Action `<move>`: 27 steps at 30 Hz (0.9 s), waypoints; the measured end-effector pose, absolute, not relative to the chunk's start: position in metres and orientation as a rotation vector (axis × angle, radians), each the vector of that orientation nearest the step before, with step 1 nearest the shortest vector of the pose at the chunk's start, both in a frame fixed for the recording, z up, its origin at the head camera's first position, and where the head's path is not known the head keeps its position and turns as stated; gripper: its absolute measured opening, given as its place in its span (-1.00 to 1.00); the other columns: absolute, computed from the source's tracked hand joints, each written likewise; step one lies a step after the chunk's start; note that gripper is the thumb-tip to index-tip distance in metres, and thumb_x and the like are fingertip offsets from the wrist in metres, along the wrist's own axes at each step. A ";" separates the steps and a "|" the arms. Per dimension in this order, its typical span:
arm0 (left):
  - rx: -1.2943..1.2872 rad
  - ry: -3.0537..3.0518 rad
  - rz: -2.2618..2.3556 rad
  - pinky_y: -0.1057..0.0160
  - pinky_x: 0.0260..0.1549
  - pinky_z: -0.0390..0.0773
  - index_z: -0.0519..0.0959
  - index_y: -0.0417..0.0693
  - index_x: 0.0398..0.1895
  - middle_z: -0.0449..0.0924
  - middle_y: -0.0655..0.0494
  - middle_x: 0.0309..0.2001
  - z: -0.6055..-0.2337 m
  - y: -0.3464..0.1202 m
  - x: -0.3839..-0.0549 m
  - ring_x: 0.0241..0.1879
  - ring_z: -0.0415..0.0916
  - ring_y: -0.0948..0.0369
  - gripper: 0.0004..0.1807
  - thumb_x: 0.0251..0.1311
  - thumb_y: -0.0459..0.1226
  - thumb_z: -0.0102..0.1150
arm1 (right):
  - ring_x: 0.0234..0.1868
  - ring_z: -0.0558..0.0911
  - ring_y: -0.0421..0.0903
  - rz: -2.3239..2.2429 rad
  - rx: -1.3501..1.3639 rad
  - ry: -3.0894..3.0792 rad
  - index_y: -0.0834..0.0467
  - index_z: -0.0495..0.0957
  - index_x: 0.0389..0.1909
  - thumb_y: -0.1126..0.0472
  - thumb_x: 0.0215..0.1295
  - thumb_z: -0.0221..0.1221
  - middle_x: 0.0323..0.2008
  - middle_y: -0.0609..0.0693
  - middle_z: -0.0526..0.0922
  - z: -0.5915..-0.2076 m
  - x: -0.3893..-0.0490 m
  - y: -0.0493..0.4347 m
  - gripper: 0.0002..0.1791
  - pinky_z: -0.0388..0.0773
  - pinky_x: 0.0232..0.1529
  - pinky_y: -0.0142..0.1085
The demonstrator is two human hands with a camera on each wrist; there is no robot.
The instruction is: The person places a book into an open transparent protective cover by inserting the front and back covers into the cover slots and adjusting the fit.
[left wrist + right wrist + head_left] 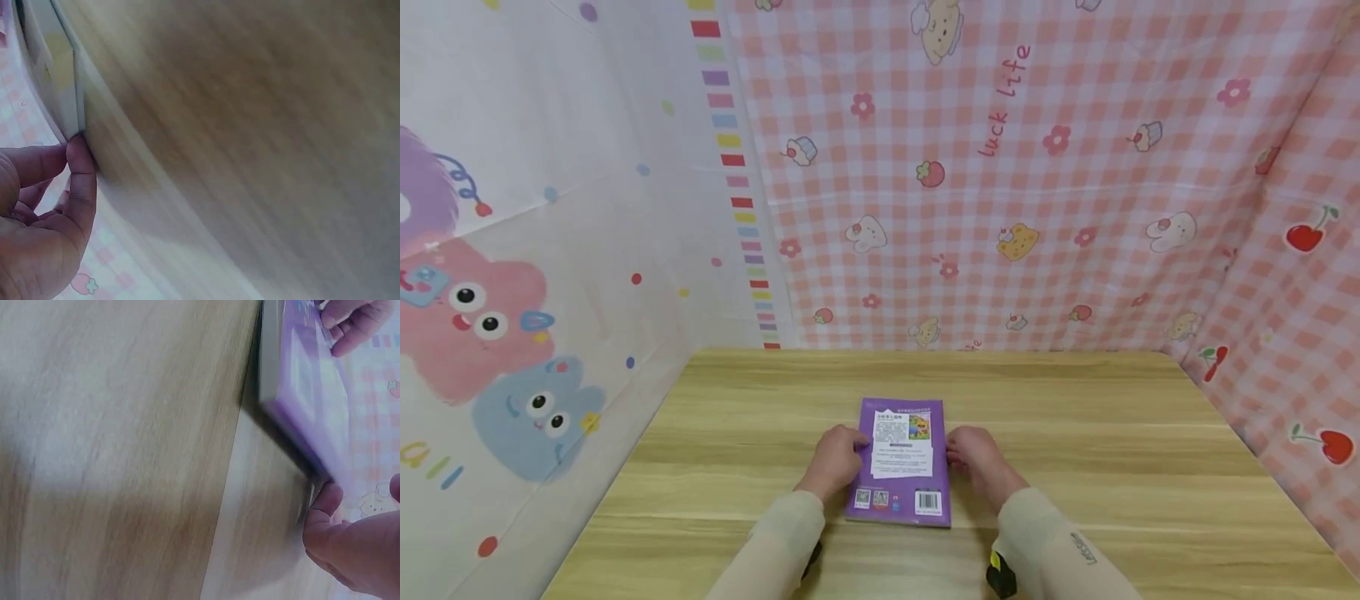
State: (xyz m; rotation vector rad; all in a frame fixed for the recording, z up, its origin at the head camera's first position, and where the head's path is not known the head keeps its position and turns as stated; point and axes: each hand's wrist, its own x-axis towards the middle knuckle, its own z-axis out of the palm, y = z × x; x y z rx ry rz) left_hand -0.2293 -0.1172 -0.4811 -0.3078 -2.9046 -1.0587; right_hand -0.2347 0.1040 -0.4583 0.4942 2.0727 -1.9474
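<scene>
A purple book (906, 492) lies back cover up on the wooden table, with a white text panel, a small colour picture and a barcode. My left hand (835, 460) pinches its left edge between thumb and fingers. In the left wrist view, the thumb and finger of the left hand (47, 219) meet at the pale edge of the book (59, 75). Beside the right edge is my right hand (981, 458). In the right wrist view, one fingertip of the right hand (356, 550) touches the book (300, 419) near a corner, and another finger stands apart from it.
The wooden table (1097, 442) reaches back to a pink checked cloth (970, 208). A white cloth with cartoon figures (602, 267) hangs on the left, and a cherry-patterned cloth (1292, 333) on the right. A black and yellow strap piece (1000, 575) shows at the right wrist.
</scene>
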 end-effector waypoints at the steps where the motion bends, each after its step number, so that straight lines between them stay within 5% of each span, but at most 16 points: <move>1: -0.313 -2.903 -1.065 -0.12 0.11 0.48 0.69 -0.38 -0.11 0.67 -0.25 -0.09 -0.481 -0.118 -0.229 0.02 0.56 -0.20 -0.61 -0.05 -0.68 0.10 | -0.46 0.48 -0.13 -1.943 0.477 2.069 0.24 0.40 -0.47 0.45 0.19 -0.05 -0.52 -0.01 0.50 -0.460 -0.235 0.105 -0.89 0.51 -0.33 -0.32; 9: -0.311 -2.851 -0.981 -0.04 -0.02 0.52 0.71 -0.30 -0.19 0.55 -0.11 -0.24 -0.477 -0.115 -0.222 -0.18 0.49 -0.02 -0.61 -0.15 -0.65 0.15 | -0.35 0.67 -0.03 -1.832 0.267 1.985 0.48 0.45 0.07 0.15 0.51 -0.01 -0.27 0.18 0.68 -0.472 -0.232 0.097 -0.58 0.65 -0.30 -0.22; 14: -0.373 -2.863 -0.957 0.03 -0.13 0.54 0.69 -0.29 -0.15 0.53 -0.08 -0.26 -0.461 -0.095 -0.218 -0.27 0.47 0.08 -0.79 0.18 -0.44 0.17 | -0.37 0.69 -0.09 -1.941 0.147 1.960 0.51 0.42 0.17 0.21 0.52 -0.08 -0.27 0.16 0.71 -0.459 -0.227 0.086 -0.56 0.62 -0.38 -0.31; 17: -0.374 -2.926 -0.905 -0.01 -0.10 0.55 0.63 -0.29 0.04 0.58 -0.18 -0.08 -0.448 -0.079 -0.216 -0.14 0.53 0.02 -0.55 0.37 -0.07 0.10 | -0.42 0.66 -0.16 -2.011 0.132 1.996 0.53 0.44 0.14 0.25 0.47 -0.05 -0.32 0.13 0.72 -0.446 -0.225 0.079 -0.57 0.58 -0.43 -0.36; 20: -0.369 -3.009 -0.805 -0.06 -0.07 0.55 0.51 -0.21 0.26 0.52 -0.23 0.10 -0.434 -0.066 -0.212 0.01 0.50 -0.05 -0.24 0.27 0.21 0.08 | -0.45 0.62 -0.19 -2.050 0.165 2.083 0.52 0.48 0.08 0.26 0.41 0.02 -0.34 0.10 0.71 -0.435 -0.224 0.074 -0.59 0.55 -0.45 -0.38; 23: -0.447 -3.068 -0.682 -0.06 -0.13 0.57 0.42 -0.22 0.33 0.53 -0.22 0.09 -0.420 -0.060 -0.209 -0.02 0.51 -0.06 -0.23 0.19 0.10 0.19 | -0.43 0.63 -0.18 -2.062 0.173 2.151 0.46 0.52 0.06 0.22 0.41 0.08 -0.33 0.10 0.71 -0.427 -0.225 0.071 -0.61 0.60 -0.40 -0.33; 27: -0.505 -3.044 -0.689 0.05 -0.33 0.58 0.46 -0.34 0.17 0.62 -0.16 -0.18 -0.403 -0.062 -0.213 -0.30 0.55 0.02 -0.49 0.13 -0.30 0.20 | -0.25 0.69 -0.06 -2.085 0.061 2.139 0.37 0.48 0.17 0.08 0.51 0.03 -0.24 0.14 0.72 -0.425 -0.226 0.068 -0.54 0.63 -0.06 -0.10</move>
